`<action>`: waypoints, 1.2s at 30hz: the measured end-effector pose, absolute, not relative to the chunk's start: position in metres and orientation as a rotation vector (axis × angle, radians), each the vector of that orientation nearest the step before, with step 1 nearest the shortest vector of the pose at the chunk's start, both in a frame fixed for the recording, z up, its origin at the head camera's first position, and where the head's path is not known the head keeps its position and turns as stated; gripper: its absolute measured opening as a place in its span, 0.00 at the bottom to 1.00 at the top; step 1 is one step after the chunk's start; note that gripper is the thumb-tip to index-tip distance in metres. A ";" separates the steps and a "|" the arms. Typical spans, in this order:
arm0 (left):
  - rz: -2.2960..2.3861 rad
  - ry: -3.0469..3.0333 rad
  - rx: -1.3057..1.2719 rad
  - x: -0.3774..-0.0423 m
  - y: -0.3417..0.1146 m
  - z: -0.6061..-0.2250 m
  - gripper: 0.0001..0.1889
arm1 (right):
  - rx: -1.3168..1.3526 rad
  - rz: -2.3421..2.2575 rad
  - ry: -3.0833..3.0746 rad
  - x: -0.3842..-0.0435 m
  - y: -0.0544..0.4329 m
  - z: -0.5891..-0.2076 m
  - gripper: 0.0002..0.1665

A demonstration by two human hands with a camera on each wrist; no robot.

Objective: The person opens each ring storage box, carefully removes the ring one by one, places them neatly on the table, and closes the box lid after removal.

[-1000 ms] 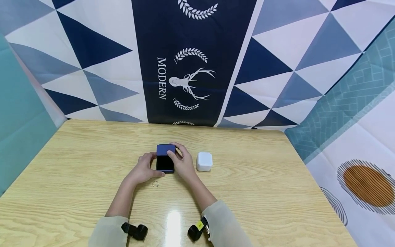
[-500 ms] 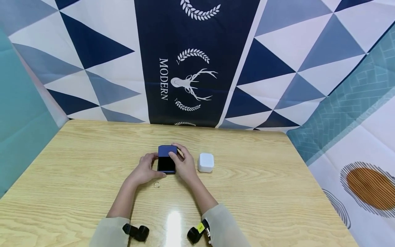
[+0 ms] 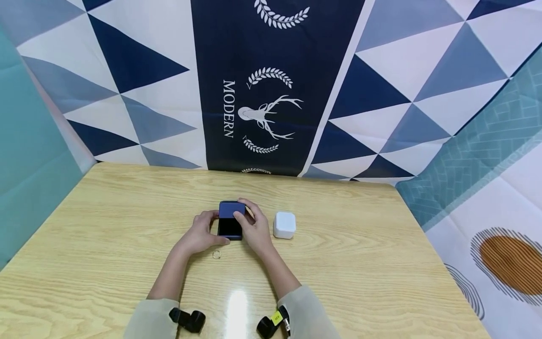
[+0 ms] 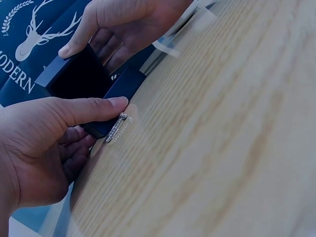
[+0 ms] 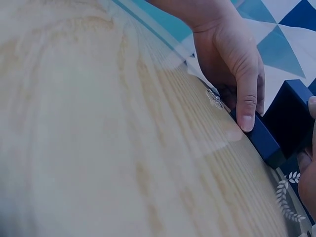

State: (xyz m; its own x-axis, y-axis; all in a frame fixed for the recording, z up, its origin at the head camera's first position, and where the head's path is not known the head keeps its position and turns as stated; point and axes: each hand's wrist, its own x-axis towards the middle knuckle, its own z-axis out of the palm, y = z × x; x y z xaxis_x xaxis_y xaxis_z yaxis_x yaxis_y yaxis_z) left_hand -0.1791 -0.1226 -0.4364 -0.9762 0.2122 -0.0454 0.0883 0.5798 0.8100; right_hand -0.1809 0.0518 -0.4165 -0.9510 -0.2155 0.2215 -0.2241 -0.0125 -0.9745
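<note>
A dark blue jewelry box point(image 3: 228, 210) with its lid raised stands on the table between both hands. My left hand point(image 3: 200, 235) holds the box's base from the left, its thumb on the front edge. On the right, my right hand point(image 3: 259, 231) holds the raised lid, with the thumb on its near side and fingers behind. The box's dark inside is too dim to make out. Just in front of the box lies a small ring set with sparkling stones point(image 4: 116, 128), beneath the left thumb in the left wrist view, touching neither hand.
A white rounded cube point(image 3: 284, 225) stands to the right of the right hand. The wooden table point(image 3: 360, 263) ends at a patterned cloth backdrop point(image 3: 271, 94). Wrist cameras are strapped at both sleeves.
The head view has shifted a little, so everything appears slightly farther right and lower. Both hands keep their hold on the jewelry box, and the ring stays where it lay.
</note>
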 end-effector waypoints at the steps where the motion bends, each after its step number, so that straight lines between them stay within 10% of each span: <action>1: 1.355 2.668 0.257 -0.179 -0.122 -0.436 0.43 | 0.491 2.170 -2.204 -0.181 0.052 -0.416 0.25; 36: 1.313 2.667 0.234 -0.180 -0.122 -0.434 0.45 | 0.544 2.119 -2.182 -0.176 0.056 -0.420 0.21</action>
State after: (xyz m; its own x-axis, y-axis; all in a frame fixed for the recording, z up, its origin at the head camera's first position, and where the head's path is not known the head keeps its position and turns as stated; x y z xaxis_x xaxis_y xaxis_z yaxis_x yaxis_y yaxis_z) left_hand -0.1798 -0.1217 -0.4340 -0.9750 0.2096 -0.0736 0.0696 0.6026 0.7950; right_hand -0.1759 0.0556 -0.4196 -0.9367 -0.2134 0.2776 -0.2837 -0.0019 -0.9589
